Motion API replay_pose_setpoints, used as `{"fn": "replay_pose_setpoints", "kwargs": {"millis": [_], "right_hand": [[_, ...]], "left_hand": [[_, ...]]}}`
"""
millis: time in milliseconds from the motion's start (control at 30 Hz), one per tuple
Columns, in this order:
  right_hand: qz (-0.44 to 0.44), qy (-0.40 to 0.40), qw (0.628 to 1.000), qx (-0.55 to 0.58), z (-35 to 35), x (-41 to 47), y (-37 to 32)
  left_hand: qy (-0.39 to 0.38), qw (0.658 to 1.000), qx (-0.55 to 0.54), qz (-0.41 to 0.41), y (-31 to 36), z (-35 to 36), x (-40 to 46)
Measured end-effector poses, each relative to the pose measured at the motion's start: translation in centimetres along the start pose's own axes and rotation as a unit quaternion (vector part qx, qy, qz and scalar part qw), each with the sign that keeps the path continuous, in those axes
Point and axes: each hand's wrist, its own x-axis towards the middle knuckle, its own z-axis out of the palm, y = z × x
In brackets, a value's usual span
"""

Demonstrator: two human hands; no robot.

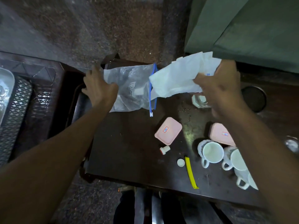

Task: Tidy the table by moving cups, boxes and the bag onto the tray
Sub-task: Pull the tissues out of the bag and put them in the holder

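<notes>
My left hand [99,88] grips the closed end of a clear zip bag [131,88] with a blue slider strip, held above the far side of the dark table [129,151]. My right hand [221,88] grips a bunch of white paper [179,78] whose lower corner sits at the bag's open mouth. Two pink lidded boxes [168,130] [220,134] lie on the table. Three white mugs [211,152] [236,159] [246,178] stand at the right, partly hidden by my right forearm. A dark tray [77,97] lies under my left hand, mostly hidden.
A small white bottle [165,149], a white cap [180,162] and a yellow clip stick [191,172] lie near the front. A glass [199,101] stands behind my right hand. A lattice-top table [24,101] is at the left, a green sofa [250,29] behind.
</notes>
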Motion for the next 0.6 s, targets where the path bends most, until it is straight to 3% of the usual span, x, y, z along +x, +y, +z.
{"fn": "replay_pose_setpoints", "kwargs": {"millis": [100, 200, 267, 367, 600], "right_hand": [[-0.007, -0.023, 0.997, 0.078, -2.6, 0.0, -1.2], [0.0, -0.024, 0.991, 0.135, -5.4, 0.5, -1.8], [-0.015, -0.005, 0.989, 0.148, -7.9, 1.1, -1.8], [-0.027, 0.042, 0.988, 0.15, -12.8, 2.0, -0.6], [0.017, 0.155, 0.986, 0.057, -21.9, 2.2, 6.5]], "left_hand": [[-0.011, 0.987, -0.079, 0.138, 5.0, 0.0, -1.7], [-0.099, 0.94, -0.204, 0.254, 11.0, 1.1, -4.4], [-0.115, 0.915, -0.244, 0.3, 14.9, 2.1, -6.2], [-0.144, 0.901, -0.258, 0.319, 19.7, 3.8, -8.3], [-0.178, 0.906, -0.22, 0.314, 24.8, 9.0, -14.7]]}}
